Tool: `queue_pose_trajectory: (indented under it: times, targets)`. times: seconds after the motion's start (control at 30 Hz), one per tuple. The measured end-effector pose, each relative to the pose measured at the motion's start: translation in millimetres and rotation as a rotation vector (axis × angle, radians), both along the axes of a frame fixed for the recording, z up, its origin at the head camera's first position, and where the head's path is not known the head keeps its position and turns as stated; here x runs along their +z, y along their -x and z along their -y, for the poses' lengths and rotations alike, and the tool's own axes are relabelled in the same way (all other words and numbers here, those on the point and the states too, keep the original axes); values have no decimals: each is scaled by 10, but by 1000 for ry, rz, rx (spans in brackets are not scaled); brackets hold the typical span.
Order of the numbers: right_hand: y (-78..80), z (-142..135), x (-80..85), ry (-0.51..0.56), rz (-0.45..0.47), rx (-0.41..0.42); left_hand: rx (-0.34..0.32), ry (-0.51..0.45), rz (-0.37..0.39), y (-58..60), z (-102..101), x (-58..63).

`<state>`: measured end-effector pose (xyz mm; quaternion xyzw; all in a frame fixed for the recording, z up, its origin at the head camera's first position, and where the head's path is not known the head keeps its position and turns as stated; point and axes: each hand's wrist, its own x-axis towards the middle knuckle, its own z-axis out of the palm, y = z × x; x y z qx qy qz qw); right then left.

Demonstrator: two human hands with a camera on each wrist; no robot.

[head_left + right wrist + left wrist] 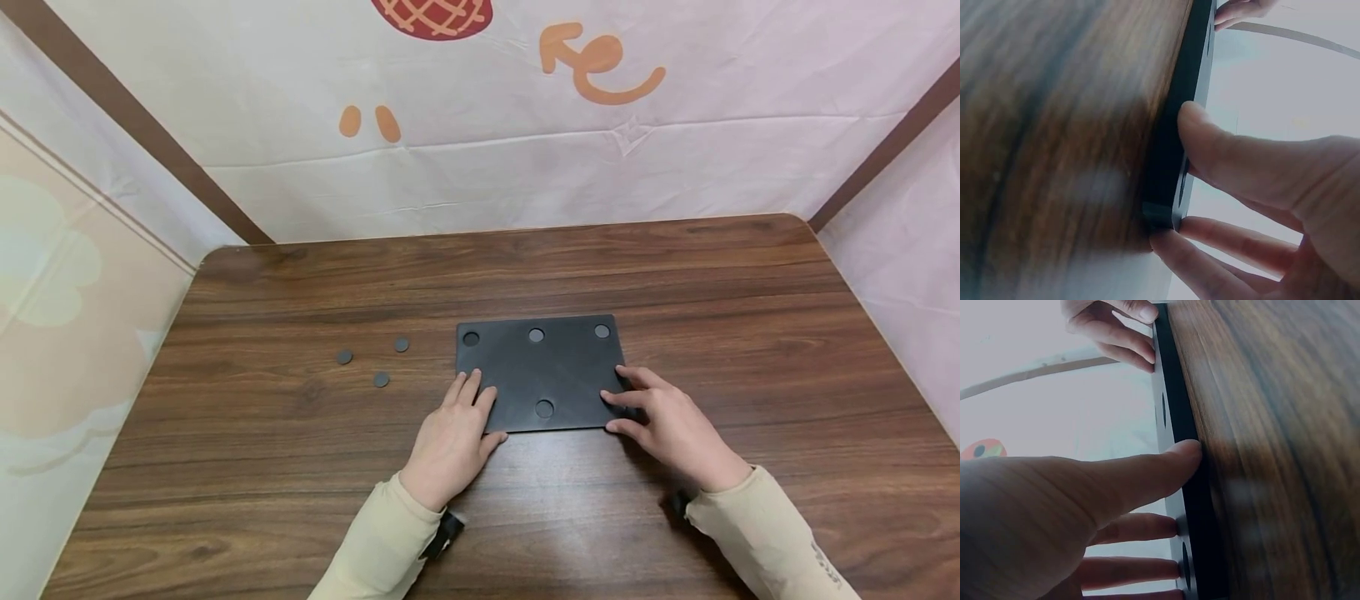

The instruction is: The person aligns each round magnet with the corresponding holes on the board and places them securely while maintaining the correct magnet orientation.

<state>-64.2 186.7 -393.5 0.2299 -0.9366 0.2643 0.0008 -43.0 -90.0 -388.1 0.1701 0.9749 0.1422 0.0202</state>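
Observation:
A black rectangular board [536,371] with round recesses lies flat on the table. Three recesses run along its far edge, and another is near the middle of its front edge. The far-left recess [471,338] looks darker than the others. My left hand [450,442] rests on the board's front-left part, fingers extended over the top and thumb against the front edge [1188,487]. At the front-right corner my right hand [671,425] grips the board, its thumb on the front face and fingers at the top and right side. Both hands cover the front corners.
Three small dark grey discs, a left one [344,357], a far one [402,344] and a near one [381,379], lie on the wooden table [247,433] left of the board. A white printed curtain [510,179] hangs behind the table's far edge.

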Motion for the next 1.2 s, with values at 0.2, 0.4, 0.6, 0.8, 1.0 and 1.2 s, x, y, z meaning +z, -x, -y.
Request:
queue_pose_trajectory:
  times: [0.2, 0.4, 0.6, 0.8, 1.0, 1.2]
  targets:
    - [4, 9, 10, -17, 13, -16, 1, -37, 4, 10, 35, -12]
    - [21, 25, 42, -57, 24, -11, 0, -55, 4, 26, 74, 9]
    - [47, 46, 83, -84, 42, -2, 7, -76, 6, 32, 121, 17]
    - [66, 62, 114, -92, 47, 11, 31, -78, 32, 70, 183, 32]
    - [75, 64, 119, -85, 47, 8, 68, -63, 33, 148, 279, 34]
    - [77, 59, 105, -77, 36, 10, 93, -45, 42, 232, 393, 15]
